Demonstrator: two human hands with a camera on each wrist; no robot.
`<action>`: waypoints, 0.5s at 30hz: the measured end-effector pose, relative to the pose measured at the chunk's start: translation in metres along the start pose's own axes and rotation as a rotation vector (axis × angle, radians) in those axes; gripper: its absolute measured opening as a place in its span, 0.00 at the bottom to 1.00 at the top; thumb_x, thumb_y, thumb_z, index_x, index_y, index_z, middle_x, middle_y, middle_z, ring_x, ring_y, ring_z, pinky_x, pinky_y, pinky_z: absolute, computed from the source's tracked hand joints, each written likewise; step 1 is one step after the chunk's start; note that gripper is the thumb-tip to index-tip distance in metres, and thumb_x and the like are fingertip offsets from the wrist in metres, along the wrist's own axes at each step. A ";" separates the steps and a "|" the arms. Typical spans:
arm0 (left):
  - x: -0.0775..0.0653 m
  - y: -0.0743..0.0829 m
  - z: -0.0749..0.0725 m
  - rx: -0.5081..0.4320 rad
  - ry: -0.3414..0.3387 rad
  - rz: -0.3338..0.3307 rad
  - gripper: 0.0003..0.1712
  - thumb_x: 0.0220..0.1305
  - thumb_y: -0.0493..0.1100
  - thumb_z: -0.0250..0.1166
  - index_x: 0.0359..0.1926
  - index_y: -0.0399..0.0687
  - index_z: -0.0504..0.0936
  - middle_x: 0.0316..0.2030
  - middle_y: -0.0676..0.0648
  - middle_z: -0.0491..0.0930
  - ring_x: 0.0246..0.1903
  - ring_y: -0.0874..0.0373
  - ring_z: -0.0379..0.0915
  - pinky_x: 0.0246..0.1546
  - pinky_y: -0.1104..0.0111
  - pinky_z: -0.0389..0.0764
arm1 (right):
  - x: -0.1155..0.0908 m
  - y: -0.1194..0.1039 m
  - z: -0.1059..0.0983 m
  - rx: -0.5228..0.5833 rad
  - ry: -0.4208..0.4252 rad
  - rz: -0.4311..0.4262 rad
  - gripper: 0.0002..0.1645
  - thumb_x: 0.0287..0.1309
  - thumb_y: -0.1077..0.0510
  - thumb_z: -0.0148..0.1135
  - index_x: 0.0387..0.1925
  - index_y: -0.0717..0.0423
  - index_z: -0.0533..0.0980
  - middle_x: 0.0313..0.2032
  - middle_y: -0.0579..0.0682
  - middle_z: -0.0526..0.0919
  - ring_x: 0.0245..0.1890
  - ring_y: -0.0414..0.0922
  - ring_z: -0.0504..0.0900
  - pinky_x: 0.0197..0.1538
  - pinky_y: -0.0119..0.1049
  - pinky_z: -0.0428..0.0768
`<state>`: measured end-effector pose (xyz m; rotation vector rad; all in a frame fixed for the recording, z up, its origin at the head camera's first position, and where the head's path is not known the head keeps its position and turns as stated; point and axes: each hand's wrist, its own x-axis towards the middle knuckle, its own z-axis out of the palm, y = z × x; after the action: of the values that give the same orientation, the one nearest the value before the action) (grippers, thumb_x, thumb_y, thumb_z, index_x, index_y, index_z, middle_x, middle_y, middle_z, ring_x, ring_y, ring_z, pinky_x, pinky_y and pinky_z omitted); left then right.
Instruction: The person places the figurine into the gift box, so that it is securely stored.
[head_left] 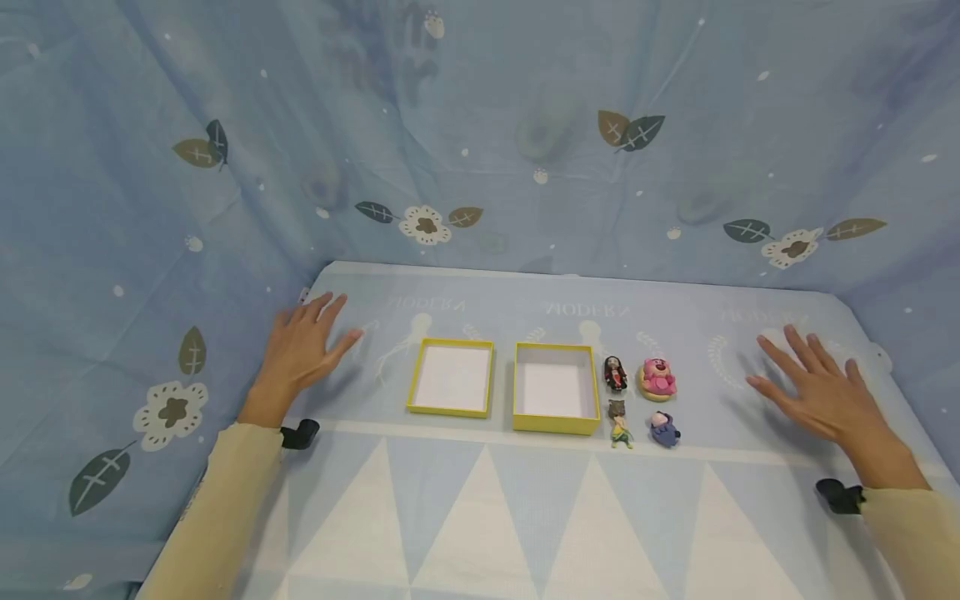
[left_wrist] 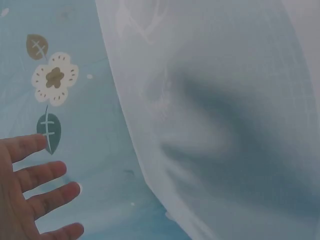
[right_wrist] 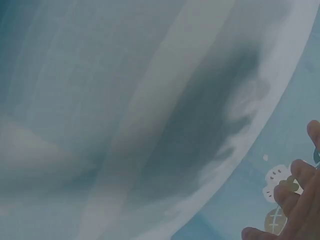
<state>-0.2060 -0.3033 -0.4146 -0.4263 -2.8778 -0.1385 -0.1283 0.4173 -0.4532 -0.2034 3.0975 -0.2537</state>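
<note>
Nothing is held by the spread left hand [head_left: 303, 346] or right hand [head_left: 821, 398], and the four figurines [head_left: 657, 382], closely set just beside the deeper yellow box [head_left: 557, 423], could be knocked askew by a careless reach.

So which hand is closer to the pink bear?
Right. The right hand is right of the pink bear; the left hand is farther off, to its left, beyond the yellow box.
</note>
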 end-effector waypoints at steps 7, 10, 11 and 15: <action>0.000 0.004 0.004 -0.048 0.074 0.003 0.34 0.73 0.61 0.50 0.69 0.43 0.68 0.63 0.36 0.70 0.59 0.35 0.68 0.54 0.38 0.65 | 0.000 -0.007 0.000 0.042 -0.038 -0.019 0.49 0.68 0.36 0.49 0.78 0.44 0.38 0.77 0.63 0.35 0.73 0.70 0.40 0.59 0.76 0.49; 0.001 0.008 0.004 -0.065 0.100 0.001 0.33 0.73 0.59 0.50 0.67 0.42 0.70 0.61 0.35 0.73 0.57 0.36 0.70 0.54 0.38 0.66 | 0.001 -0.011 0.000 0.055 -0.049 -0.026 0.48 0.68 0.37 0.49 0.78 0.45 0.40 0.77 0.63 0.38 0.72 0.72 0.46 0.57 0.75 0.53; 0.001 0.010 0.004 -0.072 0.106 0.004 0.33 0.73 0.59 0.50 0.67 0.41 0.71 0.61 0.35 0.73 0.57 0.36 0.71 0.54 0.38 0.66 | 0.002 -0.013 0.000 0.058 -0.057 -0.026 0.48 0.68 0.37 0.49 0.78 0.45 0.40 0.77 0.64 0.38 0.71 0.72 0.47 0.56 0.76 0.53; 0.002 0.017 0.005 -0.086 0.109 0.023 0.33 0.73 0.59 0.51 0.66 0.41 0.72 0.59 0.35 0.75 0.56 0.36 0.72 0.55 0.39 0.66 | 0.006 -0.023 0.002 0.090 -0.116 -0.023 0.49 0.68 0.35 0.49 0.78 0.46 0.40 0.76 0.65 0.39 0.70 0.74 0.49 0.57 0.77 0.52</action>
<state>-0.2042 -0.2861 -0.4178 -0.4532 -2.7668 -0.2739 -0.1309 0.3940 -0.4512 -0.2418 2.9631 -0.3677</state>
